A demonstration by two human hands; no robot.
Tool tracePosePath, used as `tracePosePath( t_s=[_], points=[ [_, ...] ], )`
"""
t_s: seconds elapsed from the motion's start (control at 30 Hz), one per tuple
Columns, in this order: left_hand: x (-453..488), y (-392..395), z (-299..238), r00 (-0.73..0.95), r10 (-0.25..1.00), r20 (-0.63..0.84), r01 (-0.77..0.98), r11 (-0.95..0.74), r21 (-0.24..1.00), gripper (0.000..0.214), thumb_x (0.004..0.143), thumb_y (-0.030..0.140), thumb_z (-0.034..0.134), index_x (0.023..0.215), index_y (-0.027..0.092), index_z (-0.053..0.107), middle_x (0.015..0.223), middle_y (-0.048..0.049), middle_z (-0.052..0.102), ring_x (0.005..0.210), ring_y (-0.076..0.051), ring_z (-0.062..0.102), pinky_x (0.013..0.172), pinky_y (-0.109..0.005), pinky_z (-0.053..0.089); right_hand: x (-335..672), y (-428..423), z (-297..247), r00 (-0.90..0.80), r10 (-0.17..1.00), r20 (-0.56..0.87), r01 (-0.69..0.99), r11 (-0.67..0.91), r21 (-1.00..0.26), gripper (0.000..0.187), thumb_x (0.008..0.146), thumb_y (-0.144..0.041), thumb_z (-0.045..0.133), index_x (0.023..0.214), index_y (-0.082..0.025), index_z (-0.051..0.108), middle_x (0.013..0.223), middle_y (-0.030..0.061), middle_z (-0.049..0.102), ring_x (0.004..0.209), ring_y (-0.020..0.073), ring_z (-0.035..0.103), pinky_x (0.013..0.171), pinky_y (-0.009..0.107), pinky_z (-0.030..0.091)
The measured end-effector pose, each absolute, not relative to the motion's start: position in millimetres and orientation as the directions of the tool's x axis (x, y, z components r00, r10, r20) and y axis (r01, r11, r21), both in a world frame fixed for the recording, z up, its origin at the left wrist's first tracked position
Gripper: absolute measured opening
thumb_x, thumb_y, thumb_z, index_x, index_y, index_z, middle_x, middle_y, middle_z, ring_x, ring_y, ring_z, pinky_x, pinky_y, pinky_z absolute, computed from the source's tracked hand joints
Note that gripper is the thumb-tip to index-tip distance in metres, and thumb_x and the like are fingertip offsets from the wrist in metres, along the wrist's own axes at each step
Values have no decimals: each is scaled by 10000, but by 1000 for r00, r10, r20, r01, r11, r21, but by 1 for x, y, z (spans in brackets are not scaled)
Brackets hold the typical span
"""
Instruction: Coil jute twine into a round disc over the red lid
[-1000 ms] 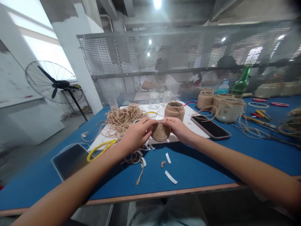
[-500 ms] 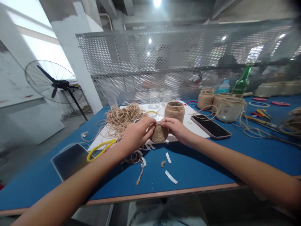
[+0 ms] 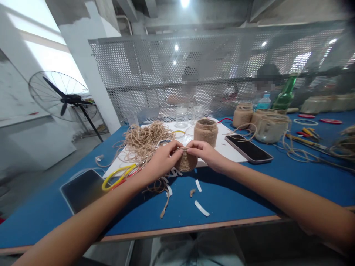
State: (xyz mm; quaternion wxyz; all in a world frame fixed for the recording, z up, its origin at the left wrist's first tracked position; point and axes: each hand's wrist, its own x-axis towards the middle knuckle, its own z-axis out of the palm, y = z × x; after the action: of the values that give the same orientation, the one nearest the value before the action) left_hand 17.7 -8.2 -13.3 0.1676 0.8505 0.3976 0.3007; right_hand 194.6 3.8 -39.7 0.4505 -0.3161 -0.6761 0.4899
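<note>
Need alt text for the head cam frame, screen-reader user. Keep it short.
Two bare hands, left hand and right hand, hold a small twine-wrapped jar between them over a blue table. Behind it lie a loose twine pile, another wrapped jar and a phone.

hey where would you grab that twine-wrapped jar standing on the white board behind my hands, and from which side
Probably by its wrapped body, just below the rim. The twine-wrapped jar stands upright on the white board with its mouth open upward, so a hand around the sides suits it. Come from the near right: the loose twine pile crowds its left and the phone lies lower right.
</note>
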Motion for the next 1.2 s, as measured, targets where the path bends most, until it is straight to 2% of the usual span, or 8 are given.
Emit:
tracePosePath(
  t_s=[0.37,0.5,0.57,0.7,0.83,0.97,1.07,1.2],
  points=[
    [17,-5,-14,534,774,341,564,-626,539,173,841,272,413,901,179,546,789,-3,595,687,-118,535,604,-236,403,194,2,-37,-417,872,255,39,297,-954,224,718,-344,604,730,-124,564,661,-6,538,615,93,482,595,237,348],
    [16,-5,-15,503,760,411,551,-648,526,206,849,284,411,994,198,529,936,-26,606,781,-135,564,683,-258,433,195,6,-40,-372,889,268,-33,276,-961,204,742,-328,580,696,-133,540,637,-14,522,587,85,469,577,233,349],
    [15,-5,-15,477,770,423,567,-638,522,218,856,293,399,1018,203,515,959,-31,606,715,-122,570,653,-257,438,196,8,-42,-349,897,271,-88,257,-963,191,737,-314,589,699,-135,534,654,-13,527,602,84,475,595,234,360],
    [14,-6,-13,455,810,372,586,-586,560,228,871,321,366,1005,201,505,834,-7,610,506,-74,519,538,-229,416,196,9,-43,-324,912,252,-172,205,-963,182,729,-308,603,726,-137,540,678,-8,545,613,81,488,603,232,375],
    [14,-6,-12,468,813,346,537,-572,619,237,880,336,339,947,183,506,652,26,546,471,-71,502,507,-211,403,196,7,-42,-328,905,271,-261,188,-947,170,731,-298,606,735,-140,545,655,-20,529,595,74,481,591,224,381],
    [16,-4,-13,488,816,309,411,-528,744,267,887,368,311,884,164,484,540,37,480,445,-70,471,444,-188,369,196,5,-39,-334,892,305,-338,188,-922,153,736,-291,603,735,-152,540,652,-28,515,591,71,474,594,219,378],
    [17,-4,-14,489,833,258,323,-448,834,262,883,380,312,894,166,463,516,39,461,412,-65,454,377,-173,314,195,3,-37,-321,904,284,-350,165,-922,157,722,-295,613,730,-158,536,655,-27,513,587,73,470,579,217,365],
    [17,-4,-15,493,841,223,268,-390,881,248,870,399,348,890,175,452,567,37,451,402,-52,458,347,-163,287,194,2,-36,-312,918,245,-356,126,-926,164,707,-287,625,711,-153,531,657,-24,502,590,72,467,573,213,354]
  ],
)
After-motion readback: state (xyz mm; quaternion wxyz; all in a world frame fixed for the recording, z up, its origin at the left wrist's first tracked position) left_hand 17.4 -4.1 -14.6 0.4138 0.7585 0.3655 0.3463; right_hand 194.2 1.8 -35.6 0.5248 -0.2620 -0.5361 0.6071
